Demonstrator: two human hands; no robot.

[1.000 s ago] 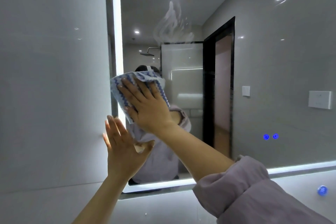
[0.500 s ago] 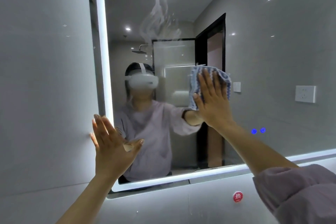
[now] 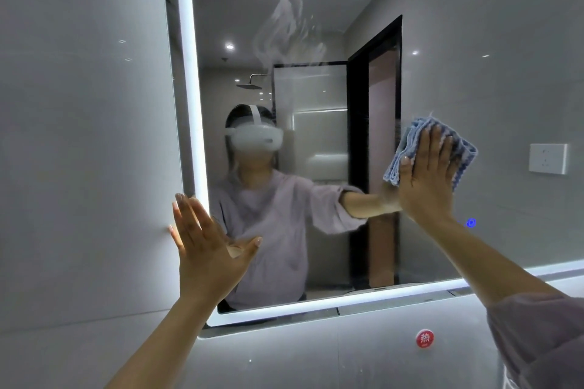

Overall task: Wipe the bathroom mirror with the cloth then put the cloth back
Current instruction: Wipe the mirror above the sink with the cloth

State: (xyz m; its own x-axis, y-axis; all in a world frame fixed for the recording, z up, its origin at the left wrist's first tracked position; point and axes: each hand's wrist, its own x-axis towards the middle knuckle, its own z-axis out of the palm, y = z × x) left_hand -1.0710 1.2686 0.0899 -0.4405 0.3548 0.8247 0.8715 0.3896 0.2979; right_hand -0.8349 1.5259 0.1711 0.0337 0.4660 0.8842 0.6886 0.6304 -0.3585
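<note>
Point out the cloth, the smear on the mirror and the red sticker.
cloth [image 3: 465, 157]: head view, uncovered blue corner.
smear [image 3: 287, 25]: head view, middle of the white streaks.
red sticker [image 3: 424, 338]: head view, centre of the disc.

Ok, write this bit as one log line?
step: wipe | right hand: presses blue cloth on mirror | left hand: open, by lit edge | smear: upper mirror
</note>
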